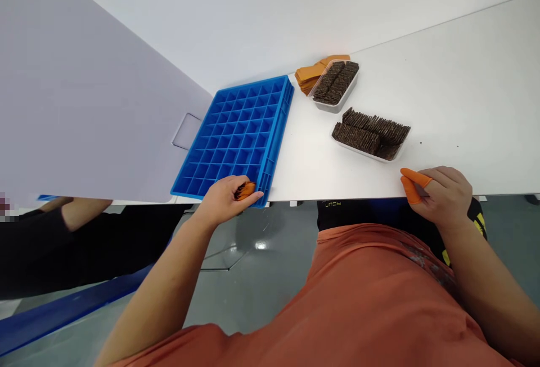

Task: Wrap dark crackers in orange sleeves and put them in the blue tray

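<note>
Far left: another person's dark sleeve (37,226), apart from my work. Next, the blue divided tray (273,150) on the white table (310,173), its open cells facing up. My left grip (225,197) curls over its near right corner, thumb by the rim, an orange bundle (246,190) with dark edges between thumb and fingers (whether pinched or resting in the corner cell, I cannot tell). I judge the step in hand to be handling that bundle at the corner—anything next calls for clearing the cell walls cleanly.

Farther back, an orange stack (311,77) just beside the farther tub (333,107), two rows of thin dark pieces inside. Nearer tub (363,152): similar rows, a gap at the near row's right end. My right grip (446,193), with orange covers (415,177) on thumb and forefinger, sits near the table edge—narrow, tips close, contact uncertain, nothing discernible between.
</note>
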Motion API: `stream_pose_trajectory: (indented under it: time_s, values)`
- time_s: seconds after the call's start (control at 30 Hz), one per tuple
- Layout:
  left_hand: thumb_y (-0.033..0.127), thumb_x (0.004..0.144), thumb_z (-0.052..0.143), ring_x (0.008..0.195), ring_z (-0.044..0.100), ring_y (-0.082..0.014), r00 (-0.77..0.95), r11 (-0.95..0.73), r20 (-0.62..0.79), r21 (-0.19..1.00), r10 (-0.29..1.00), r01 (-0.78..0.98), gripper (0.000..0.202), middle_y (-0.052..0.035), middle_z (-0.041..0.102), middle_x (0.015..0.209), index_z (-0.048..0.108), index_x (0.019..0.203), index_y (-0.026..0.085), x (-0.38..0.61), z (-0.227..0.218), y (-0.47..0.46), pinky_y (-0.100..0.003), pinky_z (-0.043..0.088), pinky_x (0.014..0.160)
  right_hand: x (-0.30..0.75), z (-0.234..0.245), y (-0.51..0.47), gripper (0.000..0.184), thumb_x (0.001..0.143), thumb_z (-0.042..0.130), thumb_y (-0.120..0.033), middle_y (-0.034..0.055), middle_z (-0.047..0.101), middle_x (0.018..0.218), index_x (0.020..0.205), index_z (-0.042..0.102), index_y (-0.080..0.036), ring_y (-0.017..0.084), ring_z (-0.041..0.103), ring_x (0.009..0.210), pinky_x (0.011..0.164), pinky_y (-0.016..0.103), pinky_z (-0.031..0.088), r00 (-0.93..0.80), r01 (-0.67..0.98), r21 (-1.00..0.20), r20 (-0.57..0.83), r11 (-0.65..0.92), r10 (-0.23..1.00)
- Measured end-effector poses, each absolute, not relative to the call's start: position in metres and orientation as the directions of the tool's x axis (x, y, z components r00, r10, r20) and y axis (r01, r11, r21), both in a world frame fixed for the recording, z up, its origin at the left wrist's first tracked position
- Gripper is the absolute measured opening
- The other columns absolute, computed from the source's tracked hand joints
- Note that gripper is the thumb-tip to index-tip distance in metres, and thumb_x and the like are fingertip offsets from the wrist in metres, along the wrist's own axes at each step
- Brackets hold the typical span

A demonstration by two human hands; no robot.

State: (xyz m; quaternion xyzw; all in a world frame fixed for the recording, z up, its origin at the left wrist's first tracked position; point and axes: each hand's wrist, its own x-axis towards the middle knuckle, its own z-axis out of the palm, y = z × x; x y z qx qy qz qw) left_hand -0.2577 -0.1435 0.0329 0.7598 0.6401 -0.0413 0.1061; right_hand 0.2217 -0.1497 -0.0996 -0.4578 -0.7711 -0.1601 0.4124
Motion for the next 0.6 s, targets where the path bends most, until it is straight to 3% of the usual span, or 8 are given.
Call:
stream_pose_trajectory:
  time_s: [0.23,0.6]
  values:
    - [0.07,0.088,0.054,0.073,0.059,-0.0215,0.17,-0.16,-0.231,0.06,0.958,0.985,0.05,-0.0031,0.064,0.075,0.06,0.076,0.022,-0.2591,0.0331,-0.1407,-0.032,0.04,0.065,0.222,-0.1025,-0.1499,0.006,0.085,0.074,-0.023,0.0023,0.073,0.076,0.083,0.068,-0.024,0.018,0.057,0.066,0.064,0.036,0.044,-0.231,0.839,-0.148,0.774,0.523,0.59]
    - [0.07,0.087,0.055,0.077,0.06,-0.0219,0.138,-0.131,-0.192,0.047,0.972,0.99,0.051,-0.0054,0.067,0.083,0.062,0.086,0.02,-0.2562,0.0349,-0.1461,-0.031,0.042,0.068,0.2204,-0.1006,-0.1477,0.005,0.085,0.075,-0.022,0.0017,0.072,0.074,0.085,0.07,-0.02,0.016,0.054,0.066,0.065,0.033,0.043,-0.246,0.838,-0.12,0.789,0.533,0.563]
